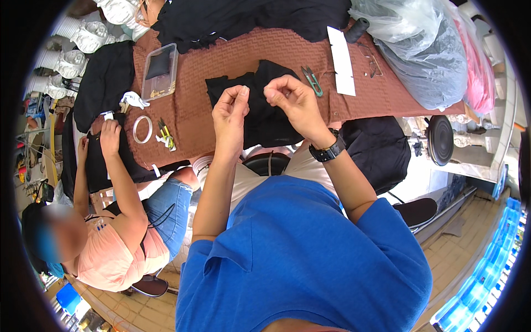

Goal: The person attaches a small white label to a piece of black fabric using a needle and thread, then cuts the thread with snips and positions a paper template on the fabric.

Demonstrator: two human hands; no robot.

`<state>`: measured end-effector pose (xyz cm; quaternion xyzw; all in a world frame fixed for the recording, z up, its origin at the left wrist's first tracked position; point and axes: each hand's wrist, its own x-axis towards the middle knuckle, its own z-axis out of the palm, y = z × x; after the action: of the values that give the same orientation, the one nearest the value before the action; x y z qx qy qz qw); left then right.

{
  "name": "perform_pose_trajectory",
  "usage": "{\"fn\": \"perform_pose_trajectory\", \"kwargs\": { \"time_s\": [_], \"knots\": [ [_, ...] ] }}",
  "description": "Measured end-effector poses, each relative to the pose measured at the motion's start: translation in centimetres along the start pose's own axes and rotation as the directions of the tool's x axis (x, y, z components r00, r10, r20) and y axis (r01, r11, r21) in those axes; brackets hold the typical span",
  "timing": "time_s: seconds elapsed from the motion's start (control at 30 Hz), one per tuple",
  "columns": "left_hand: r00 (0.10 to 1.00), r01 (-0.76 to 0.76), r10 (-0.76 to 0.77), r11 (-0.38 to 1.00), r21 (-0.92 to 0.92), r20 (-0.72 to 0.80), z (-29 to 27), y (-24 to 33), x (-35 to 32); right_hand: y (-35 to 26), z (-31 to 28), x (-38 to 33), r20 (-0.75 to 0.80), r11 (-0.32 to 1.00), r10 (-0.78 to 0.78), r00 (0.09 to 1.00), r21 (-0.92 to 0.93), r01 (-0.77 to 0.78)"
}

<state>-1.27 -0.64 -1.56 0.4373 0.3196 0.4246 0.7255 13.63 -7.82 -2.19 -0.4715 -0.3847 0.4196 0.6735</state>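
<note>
Pinching with fingers of left hand (230, 109) and right hand (295, 102), on what impossible to tell, above black cloth (260, 123) at the near edge of the table (193, 74), likely light, limp and best taken by opposite edges.

A black cloth (263, 123) lies loosely spread at the near edge of the brown-covered table (191, 119).

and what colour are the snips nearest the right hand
The snips have green handles, shown best in the head view.
</note>
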Motion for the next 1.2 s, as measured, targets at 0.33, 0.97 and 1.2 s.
{"fn": "perform_pose_trajectory", "kwargs": {
  "time_s": [0.33, 0.97, 1.2],
  "knots": [
    [0.991, -0.131, 0.121, 0.969, 0.208, 0.056, 0.3, 1.0, -0.4, -1.6, 0.2, 0.3, 0.13, 0.998, 0.049, 0.99, 0.034, -0.054],
    [0.958, -0.285, 0.241, 0.872, 0.399, 0.157, -0.3, 0.6, 0.0, -0.8, -0.2, 0.8, 0.033, 0.952, -0.172, 0.985, -0.25, 0.175],
    [0.922, -0.379, 0.326, 0.657, 0.652, 0.209, 0.0, 1.5, 0.2, -1.9, 0.2, -0.3, 0.122, 0.829, -0.085, 0.989, -0.541, 0.138]
  ]
}}
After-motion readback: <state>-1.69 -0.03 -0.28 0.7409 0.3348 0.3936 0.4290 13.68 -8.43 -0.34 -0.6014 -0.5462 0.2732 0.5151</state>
